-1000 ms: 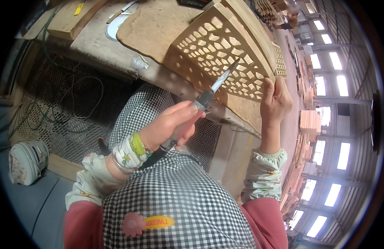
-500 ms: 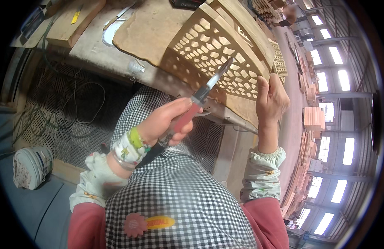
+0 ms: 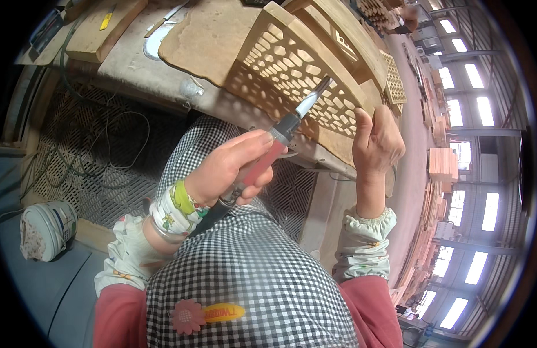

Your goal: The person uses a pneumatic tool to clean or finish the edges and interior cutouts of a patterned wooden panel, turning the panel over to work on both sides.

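Note:
My left hand is wrapped round a handheld rotary grinder with a red body, a black collar and a slim, pale tip. The tip points up and right, in front of the openwork wooden panel, which is pierced with many rounded holes. Whether the tip touches the panel cannot be made out. At the panel's near right end, my right hand is closed on its edge, thumb raised and fingers curled out of sight. The panel stands tilted on a brown sheet, casting a dotted shadow there, and appears joined to a wooden frame behind.
Left on the workbench lie a thick wooden board, a knife and a white round lid. Cables cross the patterned mat below. A white bucket stands lower left. Another person is far off.
The panel and frame have turned and shifted slightly, showing more of the top edge. My right hand has moved a little left with them. The grinder's tip sits slightly further right.

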A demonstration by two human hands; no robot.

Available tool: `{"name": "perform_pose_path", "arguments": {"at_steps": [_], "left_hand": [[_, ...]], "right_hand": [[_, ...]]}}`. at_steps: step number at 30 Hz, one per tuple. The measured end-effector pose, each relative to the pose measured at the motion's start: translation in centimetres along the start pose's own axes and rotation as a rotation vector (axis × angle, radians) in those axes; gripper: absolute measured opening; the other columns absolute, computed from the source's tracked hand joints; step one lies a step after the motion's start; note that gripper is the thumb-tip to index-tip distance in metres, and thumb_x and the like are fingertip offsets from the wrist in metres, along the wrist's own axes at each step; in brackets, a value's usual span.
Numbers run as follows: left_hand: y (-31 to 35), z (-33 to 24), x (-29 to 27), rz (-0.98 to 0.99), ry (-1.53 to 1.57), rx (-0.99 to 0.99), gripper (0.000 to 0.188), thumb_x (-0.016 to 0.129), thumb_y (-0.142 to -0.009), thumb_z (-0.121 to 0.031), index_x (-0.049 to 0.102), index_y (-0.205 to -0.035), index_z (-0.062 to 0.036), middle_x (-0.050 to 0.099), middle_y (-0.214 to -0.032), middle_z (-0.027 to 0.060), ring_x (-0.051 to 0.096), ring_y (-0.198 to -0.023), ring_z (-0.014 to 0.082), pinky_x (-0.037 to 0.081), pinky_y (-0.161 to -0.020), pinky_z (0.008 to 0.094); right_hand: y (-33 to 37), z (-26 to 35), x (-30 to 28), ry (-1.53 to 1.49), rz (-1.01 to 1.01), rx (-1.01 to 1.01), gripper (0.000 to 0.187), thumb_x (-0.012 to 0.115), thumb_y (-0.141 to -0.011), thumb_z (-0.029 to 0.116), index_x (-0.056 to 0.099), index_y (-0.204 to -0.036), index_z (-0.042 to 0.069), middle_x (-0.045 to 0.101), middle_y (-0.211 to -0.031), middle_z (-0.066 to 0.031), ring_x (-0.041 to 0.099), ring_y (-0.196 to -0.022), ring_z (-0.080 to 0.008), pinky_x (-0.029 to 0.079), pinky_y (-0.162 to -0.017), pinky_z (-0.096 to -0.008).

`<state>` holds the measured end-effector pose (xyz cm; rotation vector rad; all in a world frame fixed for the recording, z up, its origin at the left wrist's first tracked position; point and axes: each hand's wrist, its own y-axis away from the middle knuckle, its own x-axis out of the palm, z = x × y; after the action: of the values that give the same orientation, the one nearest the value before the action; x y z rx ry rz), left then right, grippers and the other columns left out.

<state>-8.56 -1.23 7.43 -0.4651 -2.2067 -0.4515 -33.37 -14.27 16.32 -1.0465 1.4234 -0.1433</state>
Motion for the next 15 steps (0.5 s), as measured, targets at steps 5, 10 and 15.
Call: {"name": "perform_pose_path", "arguments": {"at_steps": [5, 10, 15], "left_hand": [[-0.6, 0.8, -0.6, 0.082, 0.033, -0.022, 0.046, 0.038, -0.115, -0.039, 0.05, -0.138, -0.0015, 0.059, -0.078, 0.0049, 0.05, -0.052, 0.0078, 0.043, -0.044, 0.0236], [0.0, 1.6, -1.6, 0.05, 0.115, -0.138, 0.044, 0.038, -0.115, -0.039, 0.05, -0.136, -0.0027, 0.058, -0.078, 0.004, 0.05, -0.053, 0.0082, 0.043, -0.044, 0.0239], [1.1, 4.0, -1.9, 0.015, -0.029, -0.153, 0.044, 0.046, -0.113, -0.04, 0.048, -0.137, -0.0032, 0.06, -0.083, 0.0035, 0.052, -0.056, 0.0054, 0.045, -0.048, 0.0211]], "right_hand": [[-0.1, -0.1, 0.2, -0.023, 0.013, 0.028, 0.049, 0.07, -0.099, 0.045, 0.048, -0.075, 0.008, 0.05, -0.066, -0.0111, 0.053, -0.057, -0.0317, 0.041, -0.053, -0.0402], [-0.8, -0.9, 1.1, -0.045, 0.042, 0.084, 0.045, 0.07, -0.099, 0.041, 0.051, -0.078, 0.007, 0.053, -0.068, -0.0123, 0.055, -0.058, -0.0329, 0.041, -0.054, -0.0406], [-1.3, -4.1, 1.9, -0.157, 0.041, 0.06, 0.045, 0.07, -0.099, 0.043, 0.053, -0.079, 0.006, 0.054, -0.069, -0.0124, 0.055, -0.059, -0.033, 0.042, -0.055, -0.04]]}}
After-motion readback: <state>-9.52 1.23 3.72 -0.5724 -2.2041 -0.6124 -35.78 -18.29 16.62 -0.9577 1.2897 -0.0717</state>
